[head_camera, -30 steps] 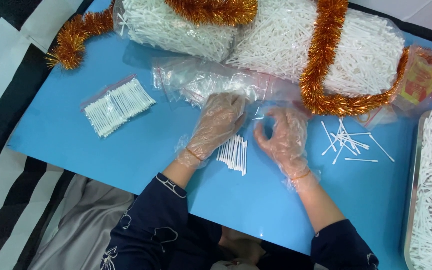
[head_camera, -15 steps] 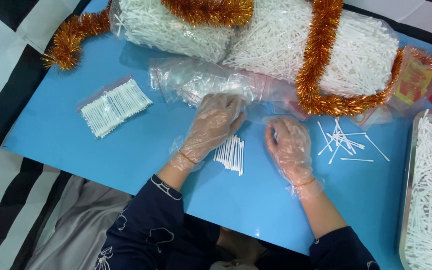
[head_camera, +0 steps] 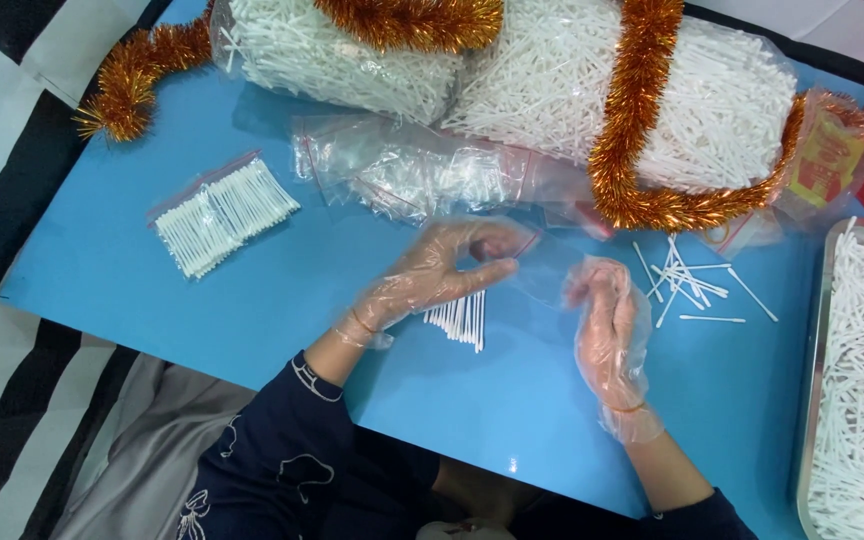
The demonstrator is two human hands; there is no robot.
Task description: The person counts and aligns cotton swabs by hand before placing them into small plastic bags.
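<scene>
Both my hands wear clear plastic gloves. My left hand (head_camera: 432,278) pinches the top edge of a small clear zip bag (head_camera: 544,268) with a red strip, held just above the blue table (head_camera: 132,290). My right hand (head_camera: 607,325) has its curled fingertips on the bag's right edge. A small row of white cotton swabs (head_camera: 462,320) lies on the table directly under my left hand. A heap of empty clear zip bags (head_camera: 407,170) lies just beyond the hands.
A filled bag of swabs (head_camera: 222,212) lies at the left. Two big bags of swabs (head_camera: 562,90) wrapped in orange tinsel (head_camera: 642,130) line the far edge. Loose swabs (head_camera: 687,280) and a metal tray of swabs (head_camera: 862,400) are at the right.
My left hand has drawn back from the heap of bags with one clear bag. My right hand moved right and nearer to me, then onto the bag's other edge.
</scene>
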